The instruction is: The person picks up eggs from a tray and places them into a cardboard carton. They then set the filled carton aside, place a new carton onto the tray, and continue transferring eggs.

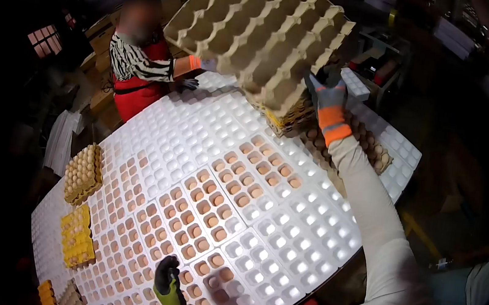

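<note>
My right hand (328,92), in a grey and orange glove, is closed on the lower right edge of an empty pulp egg tray (267,26), which is raised and tilted above the table's far side. My left hand (168,275), in a green glove with dark fingers, hovers low over white foam trays; its fingers are curled, and whether they hold anything cannot be made out. Around it, brown eggs (172,212) sit in many of the foam cells. To the right, the cells of the white foam trays (287,251) hold no eggs.
Across the table, a co-worker (144,68) in a red apron has a gloved hand by the raised tray. Stacked egg trays (83,174) and a yellow tray (78,237) stand at the left. More eggs in a pulp tray (372,146) lie beyond my right forearm.
</note>
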`<move>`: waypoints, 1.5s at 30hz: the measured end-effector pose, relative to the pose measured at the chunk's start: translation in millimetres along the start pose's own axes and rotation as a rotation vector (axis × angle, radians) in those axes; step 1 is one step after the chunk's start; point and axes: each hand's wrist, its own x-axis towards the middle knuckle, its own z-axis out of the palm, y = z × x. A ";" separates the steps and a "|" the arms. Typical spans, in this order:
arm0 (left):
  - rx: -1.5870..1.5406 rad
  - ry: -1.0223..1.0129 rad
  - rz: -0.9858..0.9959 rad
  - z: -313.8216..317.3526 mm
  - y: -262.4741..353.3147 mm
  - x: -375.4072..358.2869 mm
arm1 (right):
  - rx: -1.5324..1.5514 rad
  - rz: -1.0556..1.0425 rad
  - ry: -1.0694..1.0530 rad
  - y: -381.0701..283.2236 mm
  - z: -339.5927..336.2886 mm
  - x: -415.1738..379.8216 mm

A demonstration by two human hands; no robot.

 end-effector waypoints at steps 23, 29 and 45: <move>-0.251 -0.673 -0.201 295.0 -71.5 2.1 | -1.312 0.335 -0.294 218.8 -235.6 122.4; -0.105 -0.632 -0.327 494.2 -146.5 10.6 | -1.585 0.576 -0.423 274.7 -279.6 53.6; 0.037 -0.335 -0.354 481.9 -67.2 -12.2 | -0.795 0.480 -0.370 236.5 -334.0 48.6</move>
